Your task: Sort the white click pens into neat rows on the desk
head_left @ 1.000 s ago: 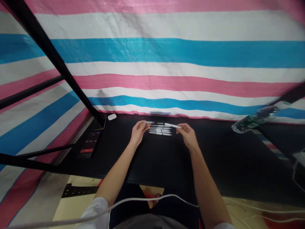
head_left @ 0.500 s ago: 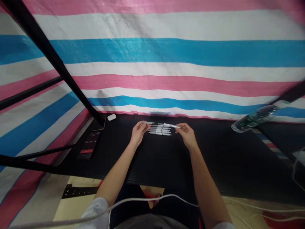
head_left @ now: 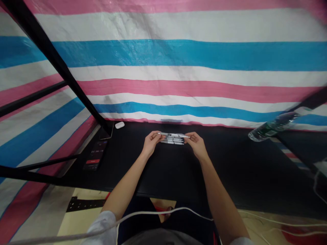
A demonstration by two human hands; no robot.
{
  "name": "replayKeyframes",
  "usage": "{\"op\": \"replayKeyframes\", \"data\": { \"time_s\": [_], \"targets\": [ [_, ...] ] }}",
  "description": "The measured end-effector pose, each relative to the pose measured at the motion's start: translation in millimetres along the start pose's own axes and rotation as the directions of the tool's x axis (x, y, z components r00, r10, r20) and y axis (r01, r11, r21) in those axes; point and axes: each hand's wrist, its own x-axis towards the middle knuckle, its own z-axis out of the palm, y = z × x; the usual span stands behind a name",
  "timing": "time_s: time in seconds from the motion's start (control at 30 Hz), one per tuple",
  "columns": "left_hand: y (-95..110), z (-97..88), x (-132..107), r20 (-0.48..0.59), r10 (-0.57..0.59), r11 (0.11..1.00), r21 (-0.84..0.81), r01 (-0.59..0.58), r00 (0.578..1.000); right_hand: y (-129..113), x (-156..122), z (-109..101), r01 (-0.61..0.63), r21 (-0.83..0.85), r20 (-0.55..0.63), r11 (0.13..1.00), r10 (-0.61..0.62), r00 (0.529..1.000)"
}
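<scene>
Head view, and here's the left hand [head_left: 151, 143] with the right hand [head_left: 197, 145], fingers [head_left: 193, 136] pinching a white pen [head_left: 175, 135] at both ends! It's just above a row of pens [head_left: 172, 141] on the black tabletop [head_left: 178, 170].

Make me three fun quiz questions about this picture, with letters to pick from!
1. Where is the small white case?
A) on the black table
B) on the floor
C) on the bottle

2. What colours are on the striped tarp?
A) green and yellow
B) pink, white and blue
C) red and black

3. How is the pen above the row of pens placed?
A) inside a box
B) standing upright
C) between the left hand and right hand

1 A: it sits near the table's far edge.
2 B: those stripes run across the tarp.
3 C: fingertips of both hands are at its ends.
</scene>
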Motion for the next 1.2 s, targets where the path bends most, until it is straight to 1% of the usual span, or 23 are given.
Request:
{"op": "replayKeyframes", "data": {
  "time_s": [0.17, 0.6, 0.8, 1.03, 1.2],
  "targets": [
    [-2.7, 0.8, -0.3, 0.006, 0.005, 1.000, 0.024, -0.005, 1.000, 0.4, -0.8, 3.1, -0.004, 0.006, 0.005, 1.000, 0.004, 1.000],
    [-1.1, 1.0, -1.2, -0.003, 0.025, 0.998, 0.060, -0.025, 1.000, -0.2, -2.4, 4.9, -0.017, 0.008, 0.022, 1.000, 0.016, 1.000],
    [0.6, 2.4, -2.4, 0.018, 0.014, 0.998, 0.068, -0.015, 1.000, 2.8, -2.0, 5.0, -0.036, 0.003, 0.020, 0.999, 0.036, 0.999],
    [2.3, 3.2, -3.1, 0.003, 0.030, 0.995, 0.098, -0.030, 1.000, 10.0, -1.0, 7.2, -0.038, 0.104, 0.009, 0.994, 0.037, 0.999],
    [2.0, 1.4, -1.8, 0.018, 0.039, 0.995, 0.087, -0.041, 0.999, 8.9, -2.7, 11.0, -0.044, 0.128, -0.005, 0.991, 0.045, 0.999]
  ]
}}
